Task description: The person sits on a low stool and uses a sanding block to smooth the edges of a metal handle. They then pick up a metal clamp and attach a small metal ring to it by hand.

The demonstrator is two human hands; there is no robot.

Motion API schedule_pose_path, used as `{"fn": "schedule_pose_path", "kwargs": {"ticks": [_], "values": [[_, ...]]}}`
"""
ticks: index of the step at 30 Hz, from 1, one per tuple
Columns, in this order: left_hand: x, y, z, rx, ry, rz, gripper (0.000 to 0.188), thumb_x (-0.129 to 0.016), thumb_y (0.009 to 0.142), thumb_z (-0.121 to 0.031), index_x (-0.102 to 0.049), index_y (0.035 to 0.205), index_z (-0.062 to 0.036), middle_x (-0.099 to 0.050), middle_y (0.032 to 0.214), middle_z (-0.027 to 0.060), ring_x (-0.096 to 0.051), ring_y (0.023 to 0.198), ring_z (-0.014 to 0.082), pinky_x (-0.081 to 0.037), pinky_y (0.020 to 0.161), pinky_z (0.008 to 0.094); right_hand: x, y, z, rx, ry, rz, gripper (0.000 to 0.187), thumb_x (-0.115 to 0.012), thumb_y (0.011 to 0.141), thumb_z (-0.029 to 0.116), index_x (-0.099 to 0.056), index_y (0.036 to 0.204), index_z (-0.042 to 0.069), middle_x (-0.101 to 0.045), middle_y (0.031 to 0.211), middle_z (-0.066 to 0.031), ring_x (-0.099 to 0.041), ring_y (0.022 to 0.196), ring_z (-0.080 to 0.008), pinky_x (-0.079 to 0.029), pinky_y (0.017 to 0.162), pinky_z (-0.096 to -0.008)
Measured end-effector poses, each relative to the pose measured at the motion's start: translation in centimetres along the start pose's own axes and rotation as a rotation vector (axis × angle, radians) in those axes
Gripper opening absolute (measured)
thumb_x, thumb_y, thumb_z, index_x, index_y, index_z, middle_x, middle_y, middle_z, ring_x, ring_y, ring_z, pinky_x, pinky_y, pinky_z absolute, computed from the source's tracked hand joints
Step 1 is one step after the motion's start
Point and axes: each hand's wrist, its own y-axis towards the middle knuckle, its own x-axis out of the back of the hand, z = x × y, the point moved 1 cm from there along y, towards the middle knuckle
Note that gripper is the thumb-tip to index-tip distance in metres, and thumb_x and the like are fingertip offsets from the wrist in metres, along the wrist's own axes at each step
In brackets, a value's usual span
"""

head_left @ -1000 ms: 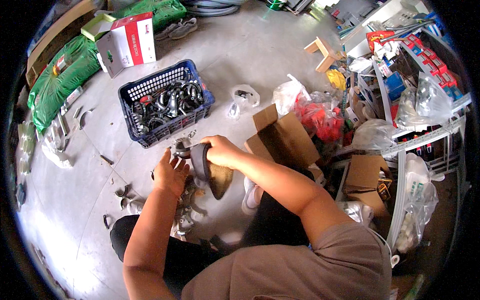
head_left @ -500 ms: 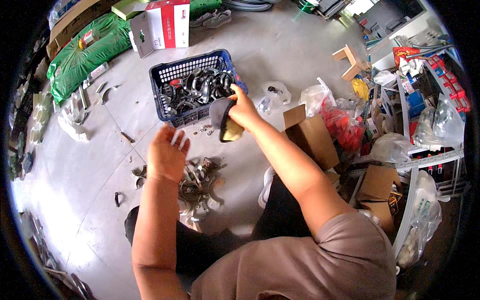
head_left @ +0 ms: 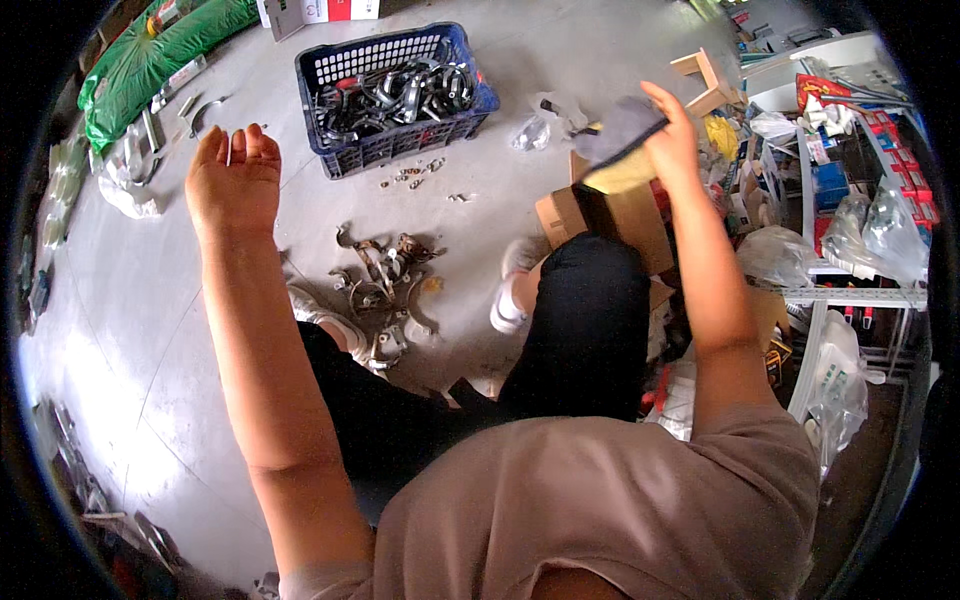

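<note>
My right hand [head_left: 675,145] is raised at the right, fingers closed on a soft cap-like cloth thing [head_left: 622,130], grey with a dark edge and a yellow inside. It hangs over an open cardboard box [head_left: 635,222]. My left hand [head_left: 235,188] is lifted at the left, palm up, its fingers slightly bent and holding nothing. Between the hands and farther off stands a blue plastic basket [head_left: 400,138] full of curved metal clamps [head_left: 405,92]. A loose pile of similar metal clamps [head_left: 385,275], some rusty, lies on the floor by my feet.
Small metal bits [head_left: 412,178] lie in front of the basket. A clear plastic bag [head_left: 530,132] and a small wooden stool [head_left: 705,82] are to its right. Shelving with bags and boxes [head_left: 890,160] lines the right side; a green sack [head_left: 130,75] lies far left.
My right hand has swung right with the cloth thing, away from the basket. My left hand has moved left and up. The view has shifted, so the basket sits higher.
</note>
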Motion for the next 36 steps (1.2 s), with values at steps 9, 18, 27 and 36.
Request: {"fn": "schedule_pose_path", "kwargs": {"ticks": [9,18,27,36], "values": [[1.6,-2.1,1.3,0.158,-0.028,0.209,0.013,-0.045,0.086,-0.013,-0.046,0.087,-0.0001,-0.053,0.081,0.0120,-0.055,0.079,0.0248,-0.043,0.070,0.0342,0.1,-4.0,-14.2,-0.200,-0.693,0.167,0.056,-0.054,0.066,0.004,-0.046,0.120,0.013,-0.052,0.111,-0.0177,-0.052,0.098,-0.0336,-0.043,0.082,-0.0408],[2.2,-6.0,0.8,0.149,0.122,0.156,0.022,-0.045,0.088,-0.016,-0.044,0.101,0.0026,-0.051,0.094,0.0142,-0.052,0.090,0.0238,-0.044,0.075,0.0334,-4.0,-10.9,-29.0,-0.261,-0.717,0.258,0.053,-0.052,0.066,0.008,-0.048,0.118,0.010,-0.048,0.114,-0.0215,-0.046,0.105,-0.0376,-0.036,0.092,-0.0403],[4.5,-5.3,0.2,0.220,0.412,0.074,0.024,-0.043,0.089,-0.021,-0.048,0.104,-0.0023,-0.054,0.098,0.0081,-0.052,0.085,0.0164,-0.044,0.069,0.0261,-10.1,-5.7,-20.9,-0.347,-0.391,0.532,0.055,-0.055,0.067,0.004,-0.045,0.120,0.006,-0.052,0.110,-0.0214,-0.052,0.102,-0.0294,-0.042,0.085,-0.0332],[17.1,0.5,-3.3,0.207,0.914,-0.217,0.023,-0.048,0.088,-0.026,-0.054,0.102,-0.0091,-0.055,0.091,0.0010,-0.050,0.077,0.0096,-0.041,0.064,0.0219,-25.8,-6.3,-4.4,0.502,-0.264,1.170,0.044,-0.052,0.070,0.005,-0.051,0.113,0.008,-0.054,0.103,-0.0149,-0.051,0.098,-0.0304,-0.042,0.084,-0.0392]]}}
